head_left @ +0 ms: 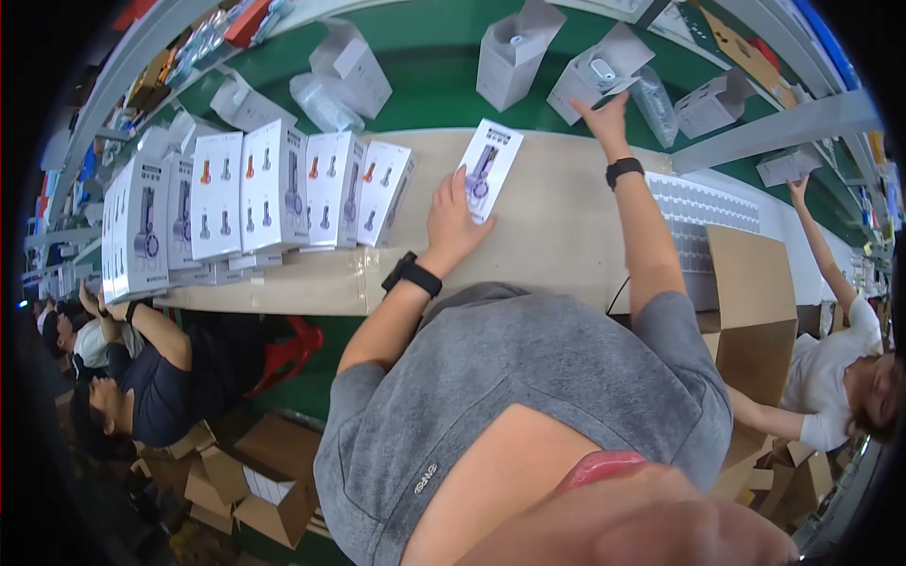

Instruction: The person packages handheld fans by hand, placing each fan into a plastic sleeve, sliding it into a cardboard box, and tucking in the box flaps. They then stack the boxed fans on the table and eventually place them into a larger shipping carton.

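Observation:
My left hand (457, 224) grips the near end of a closed white box (491, 170) printed with a purple handheld fan. Its index finger runs along the left edge and its thumb sits by the lower right corner. Reaching far forward, my right hand (606, 121) has thumb and fingers around the near part of an open white box (574, 83). Inside that box a white, rounded item (601, 69) shows; its kind is unclear. Beside it leans a clear bubble-wrap pouch (653, 106). Another open white box (514, 66) stands to the left on the green surface.
Several closed white fan boxes (274, 189) stand in rows on the table's left. Farther back are an open box (351, 71) and a bubble-wrap pouch (326, 104). A brown carton (755, 302) and white gridded trays (703, 208) lie right. Co-workers sit on both sides.

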The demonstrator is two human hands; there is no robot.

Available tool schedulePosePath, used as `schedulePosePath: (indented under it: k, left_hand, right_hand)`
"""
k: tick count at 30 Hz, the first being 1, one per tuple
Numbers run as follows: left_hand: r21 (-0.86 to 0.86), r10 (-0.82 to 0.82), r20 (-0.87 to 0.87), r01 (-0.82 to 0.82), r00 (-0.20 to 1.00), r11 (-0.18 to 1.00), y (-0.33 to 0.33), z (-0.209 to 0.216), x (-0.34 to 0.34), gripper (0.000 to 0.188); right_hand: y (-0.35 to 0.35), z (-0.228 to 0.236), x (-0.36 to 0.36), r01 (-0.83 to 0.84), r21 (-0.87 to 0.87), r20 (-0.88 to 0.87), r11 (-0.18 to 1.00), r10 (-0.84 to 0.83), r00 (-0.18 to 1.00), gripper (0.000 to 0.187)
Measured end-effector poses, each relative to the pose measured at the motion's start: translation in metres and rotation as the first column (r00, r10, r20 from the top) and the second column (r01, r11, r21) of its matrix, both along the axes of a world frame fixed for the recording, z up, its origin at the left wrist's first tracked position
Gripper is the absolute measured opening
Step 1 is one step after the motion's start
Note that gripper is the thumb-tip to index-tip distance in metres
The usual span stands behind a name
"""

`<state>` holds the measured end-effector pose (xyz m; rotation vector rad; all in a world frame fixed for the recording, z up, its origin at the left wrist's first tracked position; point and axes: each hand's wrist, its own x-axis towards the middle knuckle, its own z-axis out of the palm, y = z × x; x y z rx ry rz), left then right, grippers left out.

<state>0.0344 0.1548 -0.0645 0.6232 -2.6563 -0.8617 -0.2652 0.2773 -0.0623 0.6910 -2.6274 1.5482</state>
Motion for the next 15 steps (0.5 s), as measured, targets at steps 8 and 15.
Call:
schedulePosePath:
  k: [8,15]
  left_hand:
    - [0.241,-0.195,0.167,0.152,0.966,0.958,-0.051,0.129,-0.003,0.089]
    - [0.579,-0.159,-0.267,0.290,0.951,0.762,-0.055,0.173,-0.009,0.087]
  right_hand:
    - [0.005,0.110,0.140,-0.536,0.579,-0.379,0.615,0.785,0.491,0.099]
    - [0.018,0.096,0.162,-0.683,-0.390,0.328,0.618,0.786,0.524,0.104]
